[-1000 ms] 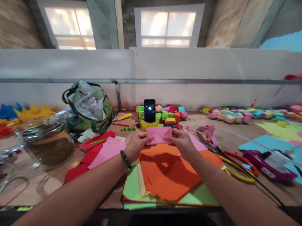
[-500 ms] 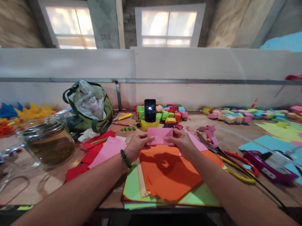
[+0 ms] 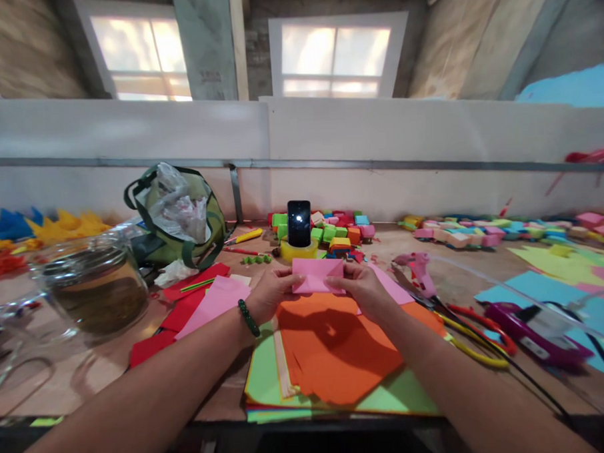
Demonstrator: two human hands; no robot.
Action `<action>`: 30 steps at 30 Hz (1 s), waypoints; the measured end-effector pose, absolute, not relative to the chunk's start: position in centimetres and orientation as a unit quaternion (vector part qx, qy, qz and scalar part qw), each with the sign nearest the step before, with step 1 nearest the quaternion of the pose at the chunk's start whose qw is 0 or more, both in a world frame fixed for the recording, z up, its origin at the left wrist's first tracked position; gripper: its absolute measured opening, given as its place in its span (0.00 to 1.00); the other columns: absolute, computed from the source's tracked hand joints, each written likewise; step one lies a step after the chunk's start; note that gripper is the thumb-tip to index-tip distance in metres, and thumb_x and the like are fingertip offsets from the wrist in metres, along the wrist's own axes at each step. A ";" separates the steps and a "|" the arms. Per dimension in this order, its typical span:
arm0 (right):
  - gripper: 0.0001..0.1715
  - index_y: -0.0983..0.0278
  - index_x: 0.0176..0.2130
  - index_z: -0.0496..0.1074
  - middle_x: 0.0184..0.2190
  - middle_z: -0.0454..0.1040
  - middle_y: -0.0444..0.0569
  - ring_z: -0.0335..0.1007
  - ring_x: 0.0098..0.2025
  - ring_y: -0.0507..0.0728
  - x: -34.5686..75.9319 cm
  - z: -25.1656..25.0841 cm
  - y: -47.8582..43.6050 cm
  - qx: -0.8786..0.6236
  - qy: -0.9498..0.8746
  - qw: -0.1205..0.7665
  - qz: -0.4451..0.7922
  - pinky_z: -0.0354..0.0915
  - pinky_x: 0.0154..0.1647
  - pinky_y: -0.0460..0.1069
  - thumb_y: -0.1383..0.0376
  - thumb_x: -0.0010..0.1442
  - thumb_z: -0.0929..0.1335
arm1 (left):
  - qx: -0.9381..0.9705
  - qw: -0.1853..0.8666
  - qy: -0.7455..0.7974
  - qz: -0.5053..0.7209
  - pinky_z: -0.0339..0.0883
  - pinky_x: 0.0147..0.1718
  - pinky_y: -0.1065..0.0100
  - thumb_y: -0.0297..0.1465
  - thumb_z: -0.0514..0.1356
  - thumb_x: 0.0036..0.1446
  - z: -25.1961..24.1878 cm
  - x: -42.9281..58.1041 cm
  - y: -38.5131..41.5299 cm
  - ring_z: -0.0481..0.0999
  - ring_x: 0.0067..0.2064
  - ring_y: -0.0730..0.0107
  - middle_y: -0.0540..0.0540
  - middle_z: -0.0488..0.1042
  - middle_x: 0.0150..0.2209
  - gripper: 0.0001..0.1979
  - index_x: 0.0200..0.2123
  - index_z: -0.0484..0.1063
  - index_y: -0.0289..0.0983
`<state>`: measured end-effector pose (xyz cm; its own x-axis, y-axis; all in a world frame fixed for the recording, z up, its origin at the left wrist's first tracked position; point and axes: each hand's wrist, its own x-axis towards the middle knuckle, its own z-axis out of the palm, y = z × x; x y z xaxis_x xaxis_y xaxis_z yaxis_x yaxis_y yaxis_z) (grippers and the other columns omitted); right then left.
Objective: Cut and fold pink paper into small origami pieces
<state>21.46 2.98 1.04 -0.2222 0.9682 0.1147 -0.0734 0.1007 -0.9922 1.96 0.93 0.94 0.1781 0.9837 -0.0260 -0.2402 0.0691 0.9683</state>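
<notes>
A small folded pink paper (image 3: 317, 274) is held above a stack of orange sheets (image 3: 337, 345) in the middle of the table. My left hand (image 3: 271, 293) pinches its left edge, fingers closed on it; a dark green bead bracelet (image 3: 247, 318) is on that wrist. My right hand (image 3: 362, 285) grips the paper's right edge, thumb on top. Both hands are close together with the paper between them. More loose pink sheets (image 3: 212, 304) lie to the left.
A black phone (image 3: 299, 222) stands in a yellow tape roll behind the paper, with coloured paper cubes (image 3: 339, 228) around it. A glass jar (image 3: 92, 289) and green bag (image 3: 178, 212) are left. A pink glue gun (image 3: 418, 269), scissors (image 3: 480, 339) and a purple tool (image 3: 537, 333) are right.
The pink paper's right corner, raised a moment ago, now lies flat under my right thumb. Both hands have stayed in nearly the same place.
</notes>
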 end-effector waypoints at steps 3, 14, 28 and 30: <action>0.18 0.65 0.28 0.77 0.24 0.75 0.45 0.67 0.24 0.50 21.6 1.4 2.8 -0.394 -0.567 0.475 0.545 0.64 0.23 0.44 0.61 0.35 0.78 | 0.463 0.624 0.388 0.496 0.67 0.23 0.76 0.31 0.71 0.38 1.1 1.7 1.1 0.79 0.29 0.68 0.42 0.78 0.31 0.17 0.34 0.78 0.32; 0.13 0.64 0.30 0.80 0.29 0.79 0.48 0.71 0.19 0.50 21.6 2.1 2.5 -0.380 -0.542 0.468 0.585 0.70 0.20 0.46 0.66 0.38 0.73 | 0.418 0.672 0.354 0.499 0.67 0.23 0.79 0.23 0.69 0.39 1.4 1.5 1.3 0.71 0.22 0.82 0.51 0.73 0.25 0.10 0.28 0.74 0.33; 0.10 0.64 0.24 0.79 0.30 0.78 0.46 0.74 0.24 0.52 21.0 1.0 2.7 -0.347 -0.591 0.510 0.520 0.75 0.28 0.49 0.71 0.39 0.68 | 0.379 0.709 0.388 0.451 0.68 0.24 0.75 0.33 0.53 0.60 1.2 1.4 1.4 0.79 0.26 0.70 0.40 0.79 0.26 0.14 0.27 0.72 0.31; 0.10 0.63 0.23 0.79 0.29 0.77 0.46 0.74 0.26 0.53 21.0 0.9 2.6 -0.334 -0.608 0.511 0.508 0.75 0.30 0.50 0.71 0.39 0.67 | 0.374 0.714 0.385 0.449 0.69 0.24 0.74 0.38 0.51 0.61 1.2 1.3 1.5 0.79 0.25 0.69 0.39 0.78 0.25 0.19 0.27 0.71 0.30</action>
<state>20.96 2.64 0.94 -0.2562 0.9244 0.2826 -0.1126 0.2618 -0.9585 1.27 1.53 1.24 0.3003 0.9296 -0.2138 -0.3538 0.3167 0.8801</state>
